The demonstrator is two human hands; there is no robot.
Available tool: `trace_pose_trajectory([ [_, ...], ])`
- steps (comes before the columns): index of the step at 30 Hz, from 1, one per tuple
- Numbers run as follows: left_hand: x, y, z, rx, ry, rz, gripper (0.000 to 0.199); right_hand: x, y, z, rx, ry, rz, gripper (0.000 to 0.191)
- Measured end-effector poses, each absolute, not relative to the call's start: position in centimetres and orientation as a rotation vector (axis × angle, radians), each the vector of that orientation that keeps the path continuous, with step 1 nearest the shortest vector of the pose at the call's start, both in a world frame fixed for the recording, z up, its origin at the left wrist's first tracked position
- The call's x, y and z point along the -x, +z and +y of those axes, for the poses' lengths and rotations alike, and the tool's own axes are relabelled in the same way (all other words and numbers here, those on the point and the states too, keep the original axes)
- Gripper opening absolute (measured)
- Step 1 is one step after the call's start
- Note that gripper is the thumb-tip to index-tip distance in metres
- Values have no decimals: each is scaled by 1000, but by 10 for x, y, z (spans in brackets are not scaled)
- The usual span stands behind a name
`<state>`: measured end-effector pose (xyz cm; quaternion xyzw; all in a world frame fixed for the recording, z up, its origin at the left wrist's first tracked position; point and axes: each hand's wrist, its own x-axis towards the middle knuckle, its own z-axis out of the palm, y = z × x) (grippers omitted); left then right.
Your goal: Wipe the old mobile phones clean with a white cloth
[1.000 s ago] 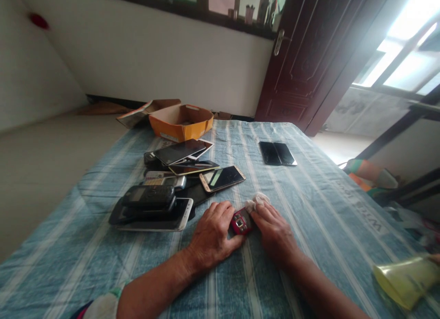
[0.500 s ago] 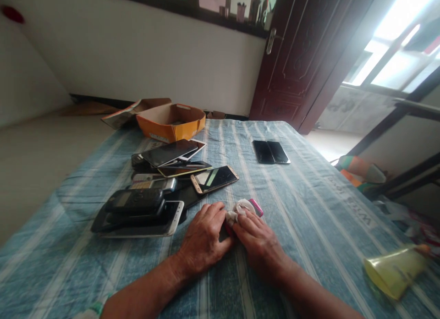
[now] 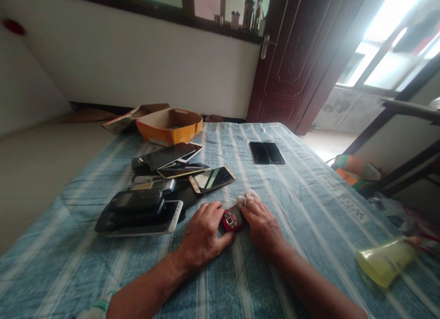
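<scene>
A small pink-red phone (image 3: 231, 222) with silver keys lies on the striped blue cloth between my hands. My left hand (image 3: 203, 228) grips its left side, thumb at the near edge and fingers at the far edge. My right hand (image 3: 263, 225) presses a crumpled white cloth (image 3: 251, 195) at the far right end of the phone, with the fingertips on the wad. Left of my left hand is a pile of phones, among them a black keypad phone (image 3: 135, 200) on top of a white-edged one and a gold phone (image 3: 213, 179) with a reflective screen.
An open orange box (image 3: 172, 134) stands at the table's far left. Two dark phones (image 3: 267, 152) lie side by side toward the far right. A yellow translucent object (image 3: 385, 262) rests at the right edge. A dark red door (image 3: 292, 57) is beyond the table.
My right hand and the white cloth have moved slightly to the right and away, uncovering the pink-red phone's keys. My left hand has stayed at the phone's left side.
</scene>
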<state>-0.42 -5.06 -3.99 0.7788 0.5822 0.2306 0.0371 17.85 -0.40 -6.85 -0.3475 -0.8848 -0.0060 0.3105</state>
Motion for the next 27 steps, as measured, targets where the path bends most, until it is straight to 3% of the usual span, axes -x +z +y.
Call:
trace_pose_trajectory([
  [5, 3, -39, -52, -2397, 736, 1805, 32, -185, -72, -2, 978, -55, -2267, 45],
  [13, 3, -42, -51, -2377, 797, 1812, 27, -171, -64, -23, 680, -48, -2379, 33],
  [27, 3, -41, -51, -2415, 784, 1772, 28, -181, -71, -14, 902, -82, -2338, 40],
])
